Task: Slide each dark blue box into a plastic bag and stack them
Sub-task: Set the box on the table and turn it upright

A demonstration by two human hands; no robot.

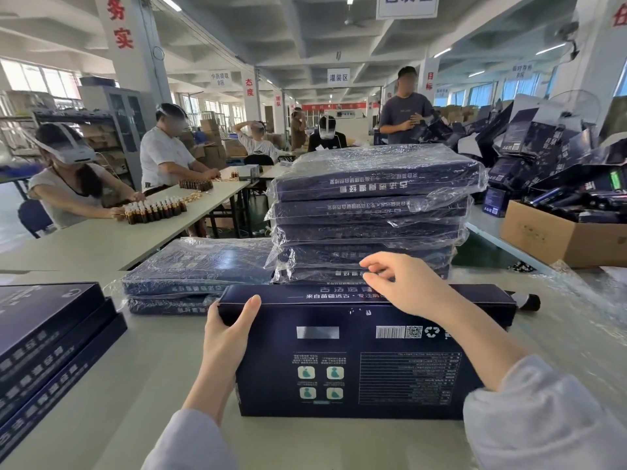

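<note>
A dark blue box (356,361) lies printed side up on the table in front of me. My left hand (227,337) grips its far left corner, thumb on top. Above the box's far edge, my right hand (403,286) hovers with fingers loosely spread, close to the foot of a tall stack of bagged boxes (369,212). I cannot tell whether the fingers touch the plastic. A lower stack of bagged boxes (193,273) lies to the left of the tall one. Several unbagged dark blue boxes (44,340) are stacked at the left edge.
Clear plastic bags (576,320) are spread over the table at the right. A cardboard carton (559,235) of dark items stands at the back right, with flattened dark packaging (549,144) heaped behind it. Several people work at a long table (101,239) on the left.
</note>
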